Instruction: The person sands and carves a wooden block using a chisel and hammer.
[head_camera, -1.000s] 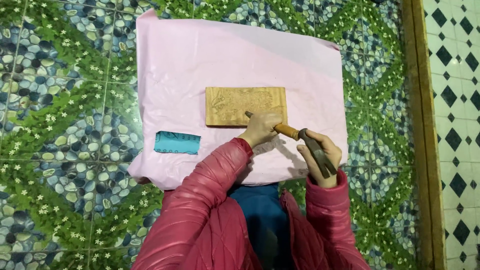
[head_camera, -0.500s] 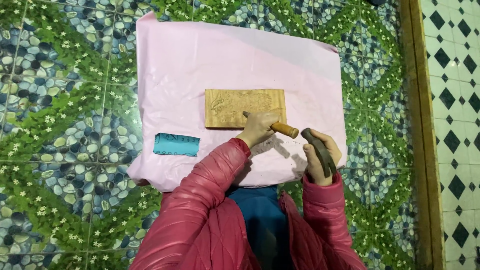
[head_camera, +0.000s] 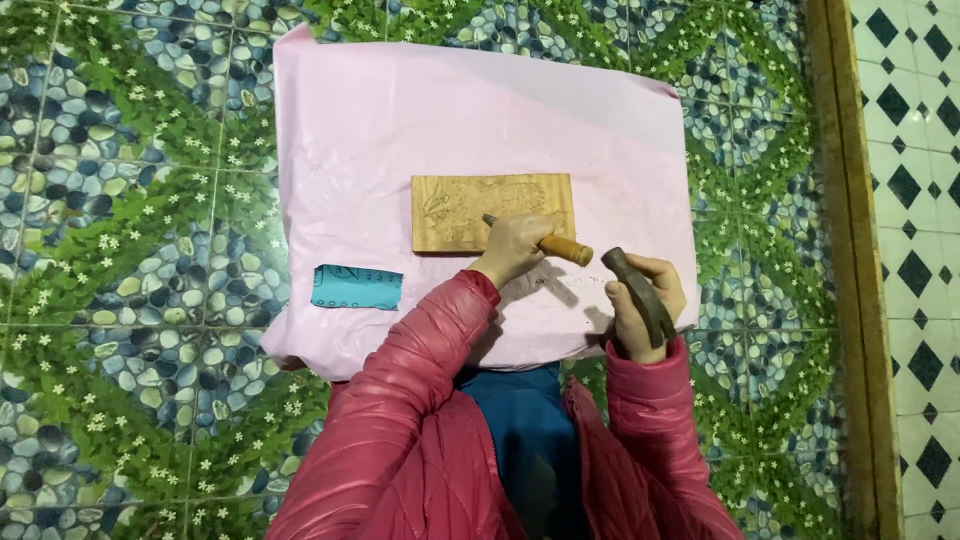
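Note:
A carved wooden panel (head_camera: 470, 205) lies on a pink sheet (head_camera: 420, 110) spread over the tiled floor. My left hand (head_camera: 512, 248) grips a chisel with a wooden handle (head_camera: 566, 248), its tip resting on the panel's lower right part. My right hand (head_camera: 645, 305) holds a dark mallet (head_camera: 640, 292) just right of the chisel's handle end, a small gap apart from it. Red jacket sleeves cover both arms.
A teal piece of sandpaper (head_camera: 356, 287) lies on the sheet left of my left arm. The floor shows green and blue pebble-pattern tiles (head_camera: 120, 200). A wooden strip (head_camera: 845, 250) runs along the right, with white diamond tiles beyond.
The mallet in my right hand has swung back from the chisel's handle and then come close to it again. My left hand and the chisel stay in place on the panel.

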